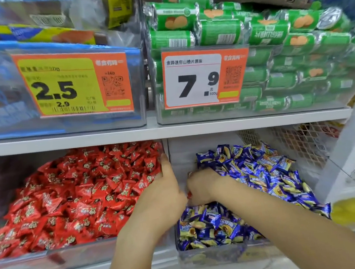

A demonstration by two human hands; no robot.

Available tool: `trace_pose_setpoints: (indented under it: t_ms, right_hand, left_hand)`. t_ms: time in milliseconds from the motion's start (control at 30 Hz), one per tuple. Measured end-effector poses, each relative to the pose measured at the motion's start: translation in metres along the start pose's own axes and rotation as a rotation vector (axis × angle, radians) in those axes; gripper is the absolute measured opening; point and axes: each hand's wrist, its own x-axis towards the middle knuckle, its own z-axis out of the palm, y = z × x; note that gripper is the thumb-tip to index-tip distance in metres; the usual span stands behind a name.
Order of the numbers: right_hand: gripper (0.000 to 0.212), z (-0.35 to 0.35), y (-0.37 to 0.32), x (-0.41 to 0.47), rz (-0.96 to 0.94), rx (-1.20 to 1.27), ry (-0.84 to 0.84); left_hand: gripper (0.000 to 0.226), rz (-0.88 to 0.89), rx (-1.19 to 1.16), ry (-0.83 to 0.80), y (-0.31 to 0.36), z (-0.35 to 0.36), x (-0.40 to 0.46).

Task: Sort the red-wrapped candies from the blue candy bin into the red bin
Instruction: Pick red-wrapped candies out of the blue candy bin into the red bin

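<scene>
Head view: right hand [201, 186] pinches red-wrapped candy [189, 195]; left hand [167, 191] beside.

Upper right of the frame, green snack rolls [271, 38] fill a clear bin behind a 7.9 price tag [204, 76]. Upper left, a 2.5 price tag [73, 84] fronts another clear bin [0, 103].
</scene>
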Motion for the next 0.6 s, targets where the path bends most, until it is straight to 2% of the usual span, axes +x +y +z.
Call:
trace_pose_setpoints:
  t_ms: [133, 267, 367, 500, 600]
  right_hand:
    - [0.040, -0.002, 0.022, -0.036, -0.026, -0.091, -0.012]
    - [0.038, 0.002, 0.050, -0.079, -0.014, -0.057, 0.111]
    - [0.038, 0.021, 0.075, -0.107, 0.069, 0.074, 0.232]
    - [0.054, 0.052, 0.094, -0.141, 0.150, 0.400, 0.314]
    - [0.039, 0.050, 0.093, -0.163, 0.189, 0.611, 0.358]
  left_hand:
    - [0.079, -0.011, -0.017, -0.019, 0.001, -0.002, -0.001]
    - [0.077, -0.018, -0.014, -0.040, 0.002, -0.002, -0.003]
    - [0.078, -0.030, -0.018, -0.022, 0.004, -0.002, -0.004]
    - [0.077, -0.043, -0.007, 0.007, 0.006, -0.001, -0.004]
    - [0.075, -0.026, 0.011, 0.025, 0.008, 0.000, -0.004]
